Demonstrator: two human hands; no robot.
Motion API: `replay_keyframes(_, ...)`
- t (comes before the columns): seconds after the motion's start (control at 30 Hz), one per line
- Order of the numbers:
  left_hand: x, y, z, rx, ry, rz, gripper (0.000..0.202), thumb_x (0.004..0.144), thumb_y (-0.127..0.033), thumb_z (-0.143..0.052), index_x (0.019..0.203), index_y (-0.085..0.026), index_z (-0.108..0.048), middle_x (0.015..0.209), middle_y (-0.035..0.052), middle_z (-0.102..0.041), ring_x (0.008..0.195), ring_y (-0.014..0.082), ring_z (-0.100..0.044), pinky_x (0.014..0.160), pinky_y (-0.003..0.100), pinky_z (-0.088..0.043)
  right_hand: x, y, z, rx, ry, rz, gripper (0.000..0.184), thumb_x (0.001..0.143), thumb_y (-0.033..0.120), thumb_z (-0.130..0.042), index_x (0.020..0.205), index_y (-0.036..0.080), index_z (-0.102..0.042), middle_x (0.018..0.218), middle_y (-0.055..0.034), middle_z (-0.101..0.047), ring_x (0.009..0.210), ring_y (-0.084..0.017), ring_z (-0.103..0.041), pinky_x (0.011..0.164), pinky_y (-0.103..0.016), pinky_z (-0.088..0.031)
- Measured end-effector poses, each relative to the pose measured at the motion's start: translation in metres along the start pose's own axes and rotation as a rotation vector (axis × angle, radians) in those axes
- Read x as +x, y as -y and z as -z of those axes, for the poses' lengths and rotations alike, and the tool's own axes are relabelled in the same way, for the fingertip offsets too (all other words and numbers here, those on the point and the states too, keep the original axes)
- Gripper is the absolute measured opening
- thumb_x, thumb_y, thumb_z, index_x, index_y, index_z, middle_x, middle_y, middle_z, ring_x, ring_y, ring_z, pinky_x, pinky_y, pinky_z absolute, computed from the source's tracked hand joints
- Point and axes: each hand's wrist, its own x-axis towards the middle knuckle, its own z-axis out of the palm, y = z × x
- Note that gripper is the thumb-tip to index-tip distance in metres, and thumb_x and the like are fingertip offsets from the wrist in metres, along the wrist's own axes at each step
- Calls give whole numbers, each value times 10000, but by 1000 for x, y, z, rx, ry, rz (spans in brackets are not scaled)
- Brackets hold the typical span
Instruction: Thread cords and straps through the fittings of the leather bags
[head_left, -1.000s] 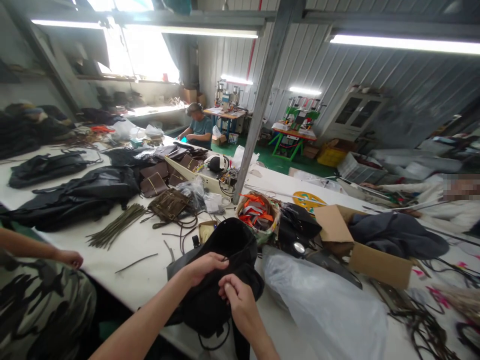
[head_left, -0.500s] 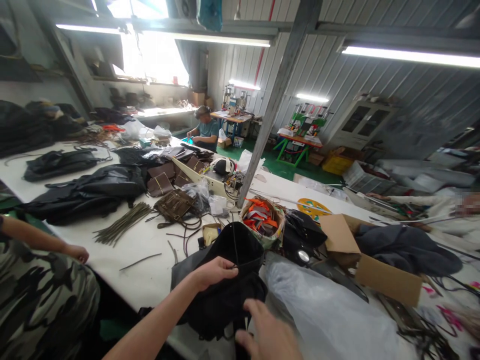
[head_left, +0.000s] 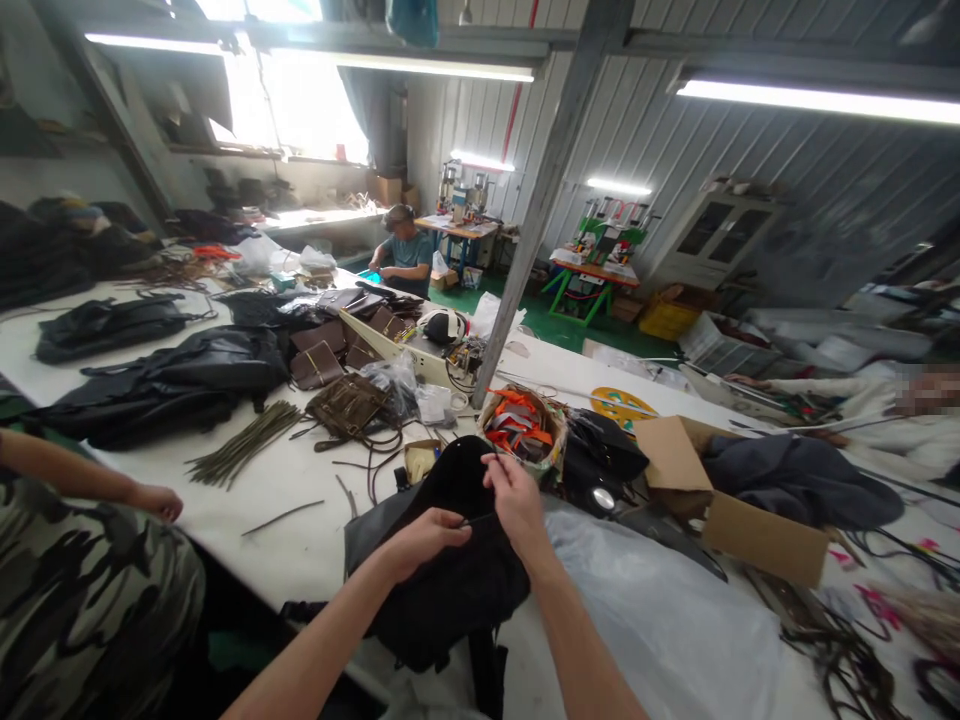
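Note:
A black backpack point(head_left: 442, 600) lies in front of me on the white table, its wide mouth open and facing away. My left hand point(head_left: 429, 540) is closed in a pinch at the near rim of the mouth, on a thin black cord point(head_left: 480, 519). Beside it, to the right and slightly higher, my right hand point(head_left: 514, 500) pinches too, its fingertips over the mouth and on what looks like the same cord. How the cord runs between the two hands is partly lost against the dark fabric.
A bundle of olive strips point(head_left: 244, 443) and black bags point(head_left: 180, 375) lie left. Behind the backpack stands a tub of orange scraps point(head_left: 523, 425); a cardboard box point(head_left: 765, 535) and a clear plastic bag point(head_left: 667, 600) are right. A person in camouflage point(head_left: 97, 590) stands close at left.
My right hand has risen from low beside the backpack to its mouth and closed in a pinch. My left hand keeps its pinch at nearly the same place.

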Motion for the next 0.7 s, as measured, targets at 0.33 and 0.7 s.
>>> replay_keyframes(0.33, 20, 1, -12, -145, 118, 119, 395, 745, -475, -919, 896, -152, -749, 796, 27, -748, 661, 146, -658, 704, 274, -513, -120, -80, 9, -145, -3, -145, 541, 1101, 596, -457, 754, 221, -633, 634, -18, -644, 601, -190, -589, 629, -310, -357)
replay_keyframes(0.7, 8, 7, -15, -165, 137, 64, 432, 776, -463, -935, 1028, -137, -806, 923, 65, -798, 766, 156, -704, 775, 267, -547, -104, -84, 3, -248, 57, -58, 449, 1107, 501, -462, 787, 237, -633, 702, -29, -675, 660, -206, -607, 628, -305, -327)
